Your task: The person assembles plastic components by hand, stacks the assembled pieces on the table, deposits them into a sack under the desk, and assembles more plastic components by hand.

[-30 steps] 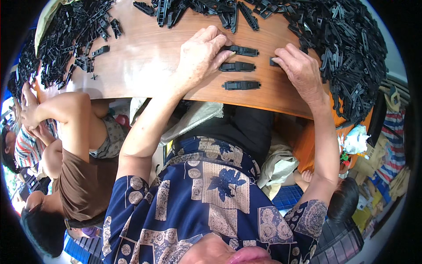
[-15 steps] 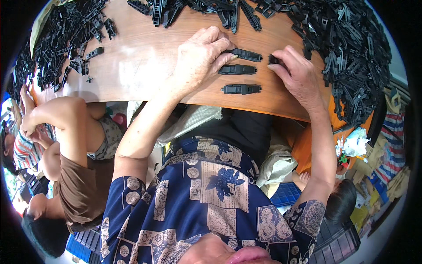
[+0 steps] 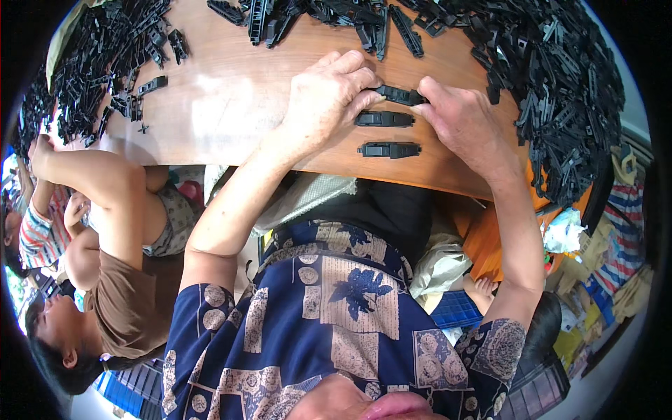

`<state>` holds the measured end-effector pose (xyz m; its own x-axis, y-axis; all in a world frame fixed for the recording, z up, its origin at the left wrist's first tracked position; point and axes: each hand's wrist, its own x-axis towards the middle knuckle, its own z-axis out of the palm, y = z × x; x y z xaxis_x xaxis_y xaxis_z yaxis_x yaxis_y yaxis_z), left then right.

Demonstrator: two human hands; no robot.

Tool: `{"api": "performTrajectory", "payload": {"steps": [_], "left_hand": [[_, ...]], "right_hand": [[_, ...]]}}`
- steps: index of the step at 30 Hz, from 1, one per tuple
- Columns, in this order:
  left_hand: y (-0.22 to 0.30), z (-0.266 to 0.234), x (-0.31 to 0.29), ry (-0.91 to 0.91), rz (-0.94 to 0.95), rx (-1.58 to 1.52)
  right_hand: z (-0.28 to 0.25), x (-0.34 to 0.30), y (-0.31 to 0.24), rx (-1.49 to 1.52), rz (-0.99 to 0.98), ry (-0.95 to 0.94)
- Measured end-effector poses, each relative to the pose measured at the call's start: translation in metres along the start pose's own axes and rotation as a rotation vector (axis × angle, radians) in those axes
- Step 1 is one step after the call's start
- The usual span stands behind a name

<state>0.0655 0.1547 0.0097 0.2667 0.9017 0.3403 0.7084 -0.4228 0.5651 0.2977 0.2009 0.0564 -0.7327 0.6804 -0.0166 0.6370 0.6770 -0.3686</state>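
A long black plastic part (image 3: 397, 94) lies across the wooden table between my two hands. My left hand (image 3: 334, 91) pinches its left end with thumb and fingers. At its right end my right hand (image 3: 453, 115) closes thumb and finger on the part; any small piece under those fingertips is hidden. Just nearer to me, a second black plastic part (image 3: 385, 119) of similar shape rests on the wood, touched by neither hand. A third such part (image 3: 389, 150) lies closer to the table's front edge, roughly parallel to the other two.
Heaped black plastic pieces (image 3: 560, 84) cover the table's right side. Another pile (image 3: 105, 63) spreads over the left, and more loose pieces (image 3: 315, 14) line the far side. A person in a brown top (image 3: 133, 301) sits at my left. A crumpled plastic bag (image 3: 564, 231) is at the right edge.
My right hand has moved left, from apart to the right end of the upper part. My left hand still grips the other end. The person at left has shifted an arm and head.
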Motion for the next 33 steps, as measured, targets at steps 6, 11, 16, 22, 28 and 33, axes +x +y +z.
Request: {"api": "performTrajectory", "payload": {"steps": [6,11,16,22,28,33], "left_hand": [[-0.005,0.001,0.001,-0.008,0.001,0.014],[-0.01,0.006,0.006,-0.035,-0.026,0.03],[-0.012,-0.011,0.058,0.152,0.292,0.325],[-0.013,0.008,0.116,-0.24,0.374,0.762],[-0.022,0.025,0.099,-0.18,0.569,0.555],[-0.005,0.02,0.083,-0.175,0.509,0.393]], "right_hand": [[0.028,0.013,-0.006,0.055,-0.045,0.117],[0.018,0.0,0.009,0.319,0.146,0.121],[-0.004,-0.032,0.05,-0.228,0.413,0.421],[0.016,-0.034,0.077,-0.322,0.435,0.404],[0.019,-0.042,0.077,-0.304,0.482,0.438],[0.016,-0.056,0.094,-0.074,0.45,0.708]]}}
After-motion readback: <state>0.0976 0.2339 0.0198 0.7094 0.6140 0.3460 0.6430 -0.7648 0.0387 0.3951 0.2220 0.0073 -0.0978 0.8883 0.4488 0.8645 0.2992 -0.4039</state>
